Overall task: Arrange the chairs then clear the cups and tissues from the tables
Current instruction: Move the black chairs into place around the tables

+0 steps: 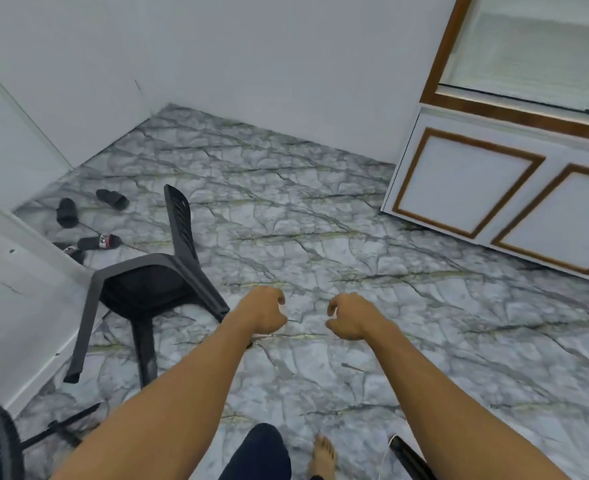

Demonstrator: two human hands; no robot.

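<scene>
Reader: Step in hand?

Caption: Chair-arranging, judging from the layout. Dark grey plastic chair (pixel 154 285) lies tipped over on the grey veined marble-patterned floor (pixel 320 237). The underside of its seat shows and its legs point toward the viewer. It lies close to the white wall (pixel 19 271) at left, with black slippers (pixel 67 212) beyond it.

Reader: Hands?

Caption: Left hand (pixel 263 311) and right hand (pixel 350 317) reach forward above the floor. Both are apart from the chair, the left one nearer it. Fingers of both are loosely curled and grip nothing.

Reader: Next move?

Caption: Probably a reach leftward to a leg or the seat edge, then a lift and turn to stand the chair on its four legs. No cups, tissues or desk are in view, so clearing seems not yet begun.
</scene>
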